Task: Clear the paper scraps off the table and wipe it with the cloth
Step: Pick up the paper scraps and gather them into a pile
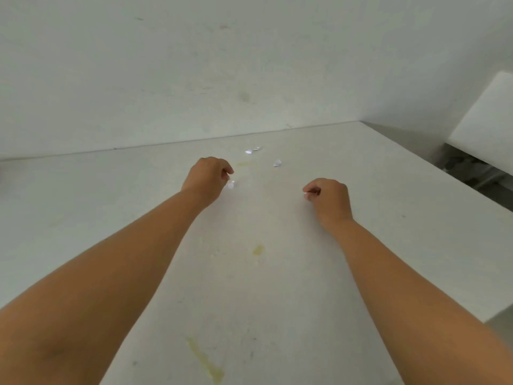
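Overhead, a white table (277, 287) is seen set against a pale, scuffed wall (194, 79), its top marked by yellowish stains (258, 249). At centre left the left hand (206, 177) is held with fingers curled, a small paper scrap (231, 185) just at its fingertips; whether it is gripped cannot be told. Further scraps (251, 150) lie beyond, near the wall, with another scrap (277, 163) beside them. To the right, a tiny white bit (306, 193) is pinched by the curled right hand (329, 197). A white ledge (488, 129) stands at far right.
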